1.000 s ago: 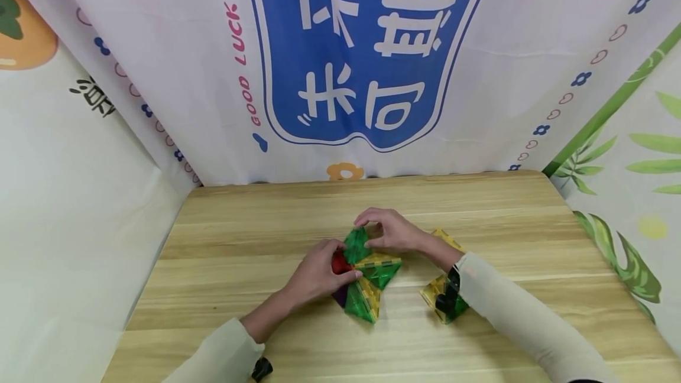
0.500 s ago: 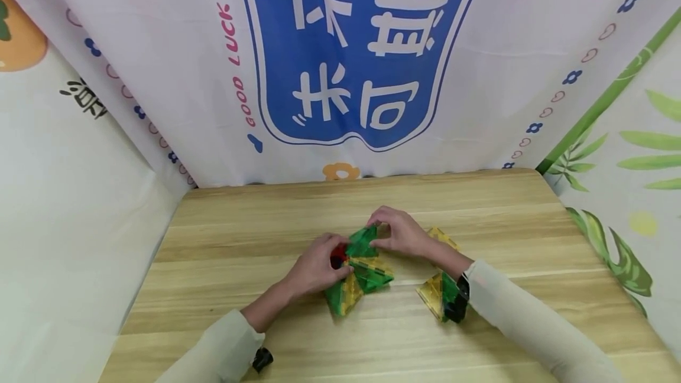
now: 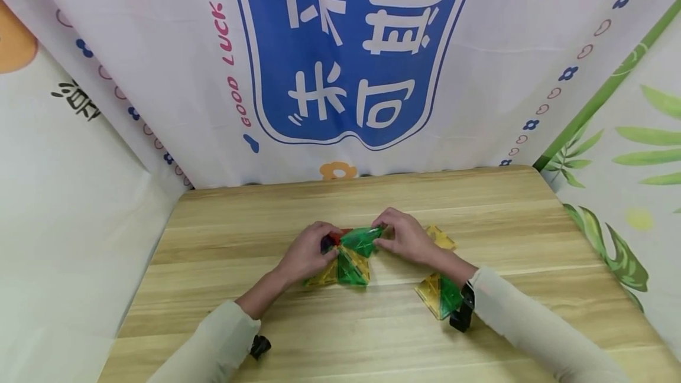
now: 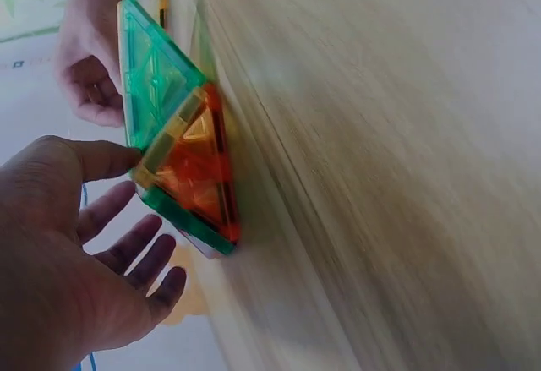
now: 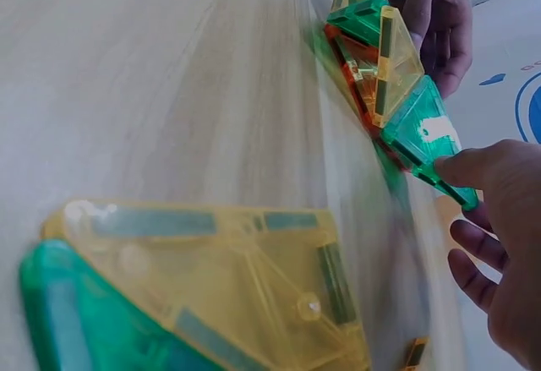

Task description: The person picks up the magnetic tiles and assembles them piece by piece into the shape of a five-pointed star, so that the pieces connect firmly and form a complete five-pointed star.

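Observation:
Several see-through triangular magnetic tiles form a standing cluster at mid-table, with red, yellow and green faces meeting at a raised tip. My left hand [image 3: 307, 251] holds its left side, thumb in front and fingers behind. In the left wrist view, a digit touches the corner of a yellow tile [image 4: 173, 134] beside the red-orange tile [image 4: 196, 172]. My right hand [image 3: 407, 237] pinches the outer corner of a green triangular tile [image 3: 359, 242] on the cluster's right side. That tile's inner end meets the cluster in the right wrist view. The left palm hides part of the cluster.
A second group of tiles, a yellow tile [image 3: 428, 293] joined to a green one [image 3: 450, 295], lies below my right wrist. Another yellow tile [image 3: 441, 237] sits behind the right forearm. Beyond the table [image 3: 255, 211] hangs a printed cloth [image 3: 473, 105].
The cluster has turned clockwise between my hands, its front tiles swinging left. A red part now shows at the back. My right hand has drawn the green tile's outer corner slightly rightward.

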The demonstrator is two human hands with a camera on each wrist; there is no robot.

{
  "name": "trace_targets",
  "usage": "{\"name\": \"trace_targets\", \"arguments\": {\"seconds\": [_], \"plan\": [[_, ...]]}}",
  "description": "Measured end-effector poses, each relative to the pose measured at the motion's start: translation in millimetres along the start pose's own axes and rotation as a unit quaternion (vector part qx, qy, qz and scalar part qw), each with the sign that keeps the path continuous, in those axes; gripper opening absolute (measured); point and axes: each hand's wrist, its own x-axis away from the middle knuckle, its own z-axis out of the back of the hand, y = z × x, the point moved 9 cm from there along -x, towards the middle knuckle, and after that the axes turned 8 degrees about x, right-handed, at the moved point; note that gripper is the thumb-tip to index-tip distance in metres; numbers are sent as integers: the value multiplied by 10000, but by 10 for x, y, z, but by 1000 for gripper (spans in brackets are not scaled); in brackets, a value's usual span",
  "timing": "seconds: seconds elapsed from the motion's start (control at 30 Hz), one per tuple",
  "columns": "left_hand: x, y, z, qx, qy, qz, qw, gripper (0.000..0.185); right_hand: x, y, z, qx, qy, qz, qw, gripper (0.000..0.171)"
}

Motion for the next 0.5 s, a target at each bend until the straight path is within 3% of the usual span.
{"name": "trace_targets", "arguments": {"seconds": [0.23, 0.5], "plan": [[-9, 361, -3, -38, 331, -590, 9977, 33, 95, -12, 215, 118, 111, -6, 9999, 28], [-36, 787, -341, 99, -222, -887, 9958, 38, 475, 184, 408, 236, -182, -310, 9991, 28]]}}
